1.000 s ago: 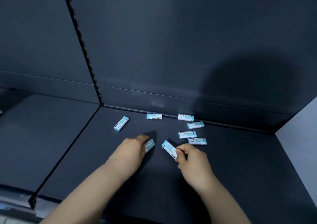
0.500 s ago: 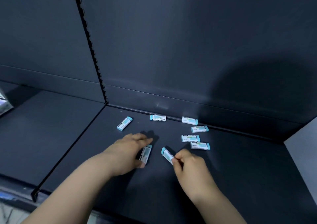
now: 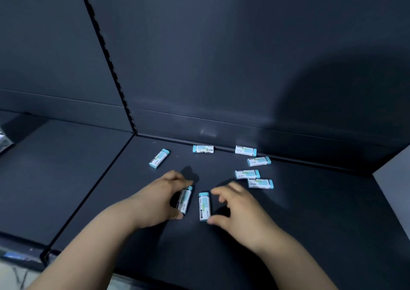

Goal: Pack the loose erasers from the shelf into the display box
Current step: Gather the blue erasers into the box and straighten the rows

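Several white erasers with light-blue ends lie loose on the dark shelf (image 3: 310,212). My left hand (image 3: 155,201) holds one eraser (image 3: 184,201) lengthwise between forefinger and thumb. Beside it, my right hand (image 3: 239,209) spans a second eraser (image 3: 204,206) that lies flat, with the thumb at its near end and the forefinger at its far end. Other erasers lie farther back: one at the left (image 3: 159,158), one by the back wall (image 3: 203,149), and a cluster at the right (image 3: 247,174). No display box is in view.
A slotted upright (image 3: 106,56) and a seam split this shelf from the bay at the left. A silvery object (image 3: 4,138) pokes in at the far left edge. A light grey side panel (image 3: 395,190) closes the right. The back wall rises behind the erasers.
Both hands drew their erasers nearer and turned them so they lie side by side, pointing away from me. The right hand's fingers spread wider. The other erasers stayed put.
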